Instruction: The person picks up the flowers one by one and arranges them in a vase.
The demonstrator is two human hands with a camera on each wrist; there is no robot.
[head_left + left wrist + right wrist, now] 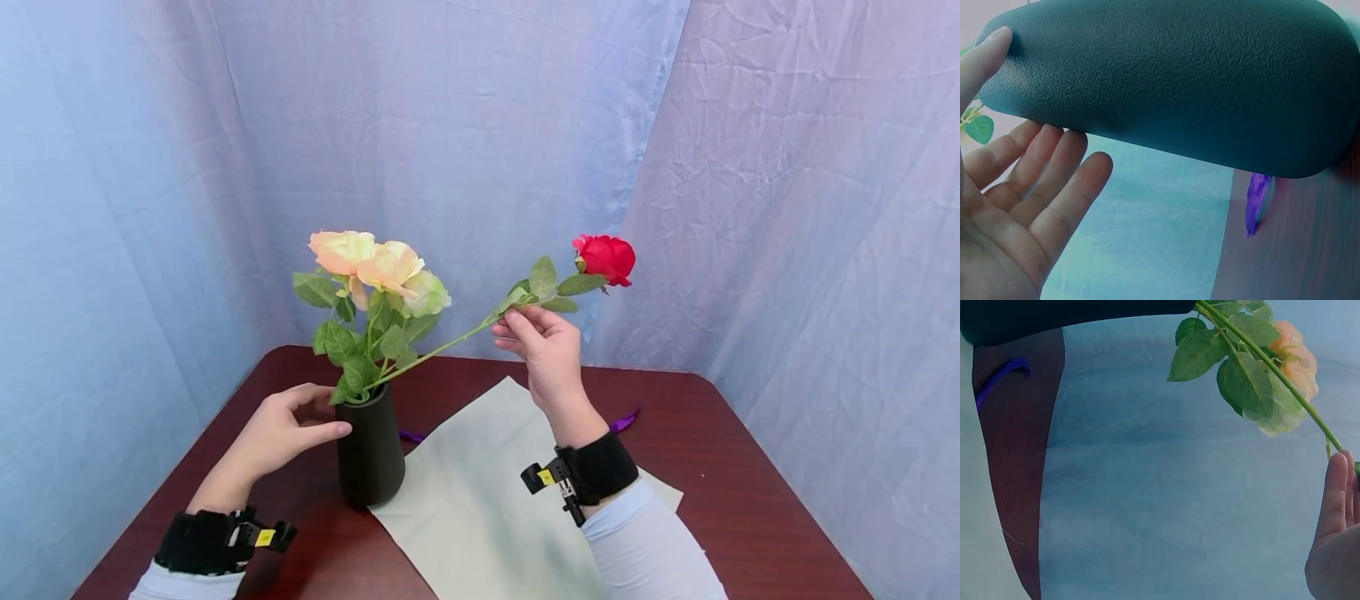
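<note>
Right hand [546,346] raised above table, wrist bent, fingertips pinching thin green stem of red artificial rose [606,257]; bloom up at 1 o'clock from hand, stem slanting down toward 8 o'clock into tall matte black cylindrical vase [369,454]. Left hand [281,433] at 9 o'clock of vase, fingers straight, thumb and fingertips touching its wall near rim. Peach roses [367,262] stand in vase. Vase base on pale green paper sheet [480,508], dark red-brown table [750,500]. Purple ribbon [626,421] mostly hidden behind right wrist. Stem's lower end inside vase unseen.
</note>
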